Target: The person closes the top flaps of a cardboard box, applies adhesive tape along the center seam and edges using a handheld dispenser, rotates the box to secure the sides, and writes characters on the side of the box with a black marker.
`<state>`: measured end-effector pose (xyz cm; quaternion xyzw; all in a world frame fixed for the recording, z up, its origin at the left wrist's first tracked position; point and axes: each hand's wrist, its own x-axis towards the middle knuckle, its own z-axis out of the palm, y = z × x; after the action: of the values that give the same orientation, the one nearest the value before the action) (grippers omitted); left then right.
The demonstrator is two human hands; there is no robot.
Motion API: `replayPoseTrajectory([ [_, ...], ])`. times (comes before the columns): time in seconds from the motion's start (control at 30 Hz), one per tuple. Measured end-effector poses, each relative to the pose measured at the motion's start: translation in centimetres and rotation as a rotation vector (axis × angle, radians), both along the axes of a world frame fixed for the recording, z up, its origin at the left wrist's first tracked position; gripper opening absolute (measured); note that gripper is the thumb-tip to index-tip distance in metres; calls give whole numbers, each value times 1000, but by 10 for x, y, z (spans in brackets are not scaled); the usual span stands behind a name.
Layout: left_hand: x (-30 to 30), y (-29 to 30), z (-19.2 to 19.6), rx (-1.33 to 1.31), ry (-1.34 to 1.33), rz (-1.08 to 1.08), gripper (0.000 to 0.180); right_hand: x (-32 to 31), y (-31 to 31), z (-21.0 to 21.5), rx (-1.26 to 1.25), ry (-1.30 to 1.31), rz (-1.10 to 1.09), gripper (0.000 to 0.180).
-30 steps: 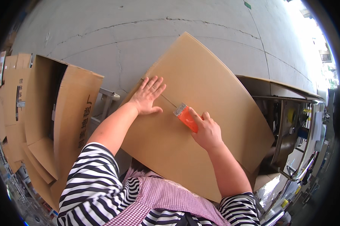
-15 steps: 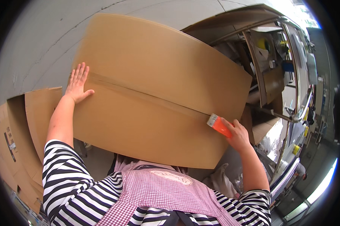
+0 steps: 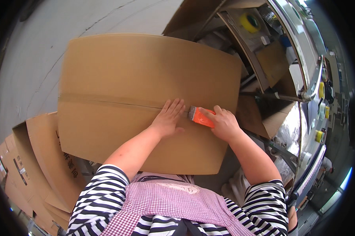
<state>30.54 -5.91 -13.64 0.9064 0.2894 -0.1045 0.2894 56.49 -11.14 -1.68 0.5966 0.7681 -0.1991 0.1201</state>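
Note:
A large closed cardboard box point(image 3: 118, 67) lies in front of me, a seam running across its top between two flaps. My left hand point(image 3: 169, 120) presses flat on the box at the seam, fingers stretched and holding nothing. Just right of it, my right hand point(image 3: 224, 125) grips an orange tape dispenser point(image 3: 203, 117) with a grey metal end pointing left. The dispenser is on or close to the seam; its underside is hidden.
Flattened cardboard boxes point(image 3: 47, 153) lean at the left. At the right, a metal-framed cart point(image 3: 299, 94) holds cardboard pieces and a yellow tape roll point(image 3: 250, 23). Clear plastic wrapping point(image 3: 289, 131) hangs there. A person point(image 3: 327, 164) is far right.
My left hand has moved right from the box's left edge to the middle of the seam. My right hand has shifted left with the tape dispenser. The view has turned slightly.

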Motion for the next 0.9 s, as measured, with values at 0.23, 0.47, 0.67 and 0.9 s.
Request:
replayPoseTrajectory([
  [0.23,19,-6,-4,35,104,-20,101,178,-88,30,-135,-171,-120,86],
  [0.47,19,-8,-11,99,152,-61,105,225,-100,-49,-48,-256,-50,72],
  [0.67,15,-7,-4,97,170,-83,104,205,-84,-105,-247,-232,-366,62],
  [0.9,33,-18,31,204,118,-55,93,166,-149,2,297,146,-598,75],
])
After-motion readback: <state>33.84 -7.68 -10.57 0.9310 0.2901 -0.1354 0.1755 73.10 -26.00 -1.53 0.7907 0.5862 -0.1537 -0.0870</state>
